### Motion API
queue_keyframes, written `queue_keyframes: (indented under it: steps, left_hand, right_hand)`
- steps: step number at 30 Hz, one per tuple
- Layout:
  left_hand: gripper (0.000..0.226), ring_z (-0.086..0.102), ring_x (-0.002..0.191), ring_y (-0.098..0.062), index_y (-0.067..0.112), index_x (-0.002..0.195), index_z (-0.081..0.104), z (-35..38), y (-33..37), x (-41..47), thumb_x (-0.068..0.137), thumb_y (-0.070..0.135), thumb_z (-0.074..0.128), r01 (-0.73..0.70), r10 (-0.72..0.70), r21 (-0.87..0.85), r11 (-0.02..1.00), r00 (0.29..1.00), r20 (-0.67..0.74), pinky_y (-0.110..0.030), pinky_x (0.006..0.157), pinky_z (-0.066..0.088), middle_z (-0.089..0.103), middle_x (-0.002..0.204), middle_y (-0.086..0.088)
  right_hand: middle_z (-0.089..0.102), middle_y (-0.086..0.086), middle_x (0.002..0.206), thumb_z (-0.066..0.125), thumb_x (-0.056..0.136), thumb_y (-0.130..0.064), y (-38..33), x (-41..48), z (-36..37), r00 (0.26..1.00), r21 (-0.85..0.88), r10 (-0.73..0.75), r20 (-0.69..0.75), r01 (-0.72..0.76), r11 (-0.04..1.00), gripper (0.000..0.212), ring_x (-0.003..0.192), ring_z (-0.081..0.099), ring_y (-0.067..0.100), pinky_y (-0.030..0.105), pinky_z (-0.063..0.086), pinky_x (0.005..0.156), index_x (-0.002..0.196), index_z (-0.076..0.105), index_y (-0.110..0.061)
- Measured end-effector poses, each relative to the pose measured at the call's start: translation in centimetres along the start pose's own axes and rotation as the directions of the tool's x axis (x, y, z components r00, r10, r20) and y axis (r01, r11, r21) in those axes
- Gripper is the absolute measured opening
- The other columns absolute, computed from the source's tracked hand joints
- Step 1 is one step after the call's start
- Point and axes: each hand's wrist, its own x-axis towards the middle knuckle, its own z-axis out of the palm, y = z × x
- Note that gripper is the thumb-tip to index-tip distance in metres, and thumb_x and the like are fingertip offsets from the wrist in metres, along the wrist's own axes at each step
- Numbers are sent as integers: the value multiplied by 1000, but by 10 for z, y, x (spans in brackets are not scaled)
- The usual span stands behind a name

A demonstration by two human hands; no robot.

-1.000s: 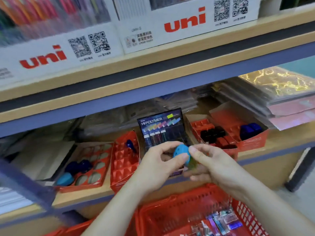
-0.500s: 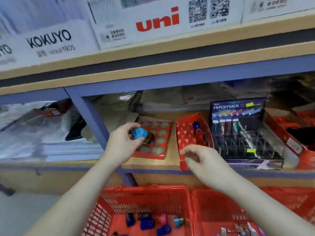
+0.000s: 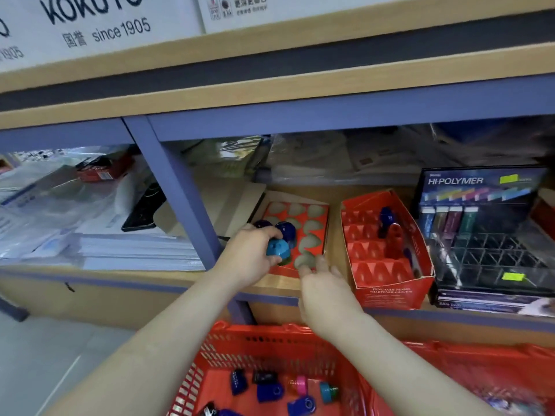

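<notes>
One blue sharpener (image 3: 277, 250) sits in the curled fingers (image 3: 270, 233) of the left hand (image 3: 247, 256) over the front left corner of the red tray (image 3: 324, 217), right beside an empty hole (image 3: 304, 258), while the right hand (image 3: 326, 291) hangs loose and empty at the tray's front edge.

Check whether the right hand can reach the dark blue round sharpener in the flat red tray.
Probably yes: the right hand hangs open by the red tray, only empty pockets before the dark blue sharpener.
</notes>
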Motion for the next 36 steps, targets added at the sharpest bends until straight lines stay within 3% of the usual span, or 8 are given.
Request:
queue_keyframes:
  steps: [5, 12, 16, 19, 23, 26, 30, 36]
  left_hand:
    - [45, 40, 120, -23, 20, 134, 57, 6, -4, 6, 90, 30, 63, -128, 128, 64, 990, 992, -9, -29, 103, 35, 56, 131, 1]
    - [32, 50, 109, -19, 21, 120, 61, 3, -6, -11, 91, 33, 61, -140, 141, 13, 990, 981, -134, -29, 86, 40, 65, 112, 1]
    - [15, 60, 92, -10, 22, 102, 69, -10, -24, -60, 91, 22, 59, -153, 108, -181, 972, 966, -234, -25, 80, 47, 69, 96, 9]
    - [14, 62, 74, -1, 26, 91, 72, 0, -60, -109, 88, 16, 63, -10, -38, -348, 937, 991, -132, -14, 70, 45, 68, 77, 15]
    - [20, 62, 71, -2, 28, 88, 71, 68, -123, -169, 85, 11, 63, 189, -170, -229, 955, 980, 100, -21, 71, 46, 69, 75, 13]
    - [24, 65, 97, -14, 26, 105, 68, 131, -155, -200, 85, 16, 60, 258, -217, -73, 963, 910, 353, -25, 84, 46, 71, 101, 6]
    - [43, 53, 119, -27, 26, 128, 58, 203, -185, -207, 84, 22, 59, 192, -199, 71, 979, 813, 547, -30, 100, 42, 60, 126, -6]
    - [69, 25, 139, -44, 37, 151, 22, 279, -206, -207, 92, 14, 50, 98, -210, 195, 976, 668, 714, -46, 116, 25, 17, 159, -15]
  right_hand:
    - [8, 24, 161, 52, 89, 7, 3, 0, 7, 996, -21, 19, -84, -21, 1000, 67, 143, 25, 36, 35, 32, 113, 150, 26, -6]
    - [8, 16, 163, 47, 89, 2, 3, -7, 8, 980, 136, 1, -200, 27, 990, 70, 136, 33, 36, 38, 36, 107, 150, 22, -23]
    - [38, 7, 152, 52, 91, -10, 13, -32, 21, 929, 89, -164, -331, 204, 975, 56, 127, 46, 29, 35, 43, 102, 145, 38, -20]
    - [60, 0, 123, 59, 87, -10, 20, -52, 43, 910, 114, -234, -341, 287, 951, 46, 107, 60, 23, 33, 52, 84, 132, 55, -17]
    - [61, -1, 120, 56, 90, -17, 19, -59, 99, 972, 128, -219, -82, 228, 965, 45, 110, 60, 21, 32, 47, 89, 134, 54, -23]
    - [54, 2, 126, 57, 88, -20, 19, -54, 158, 981, 126, -101, 168, 80, 989, 52, 118, 56, 22, 27, 41, 97, 139, 48, -25]
    - [45, 7, 139, 61, 87, -28, 22, -52, 231, 903, 115, 5, 429, -60, 991, 65, 129, 48, 25, 27, 35, 107, 147, 37, -26]
    - [27, 11, 157, 63, 85, -43, -13, -43, 320, 816, 75, -12, 578, -39, 996, 76, 141, 32, 32, 33, 29, 114, 152, 25, -36]
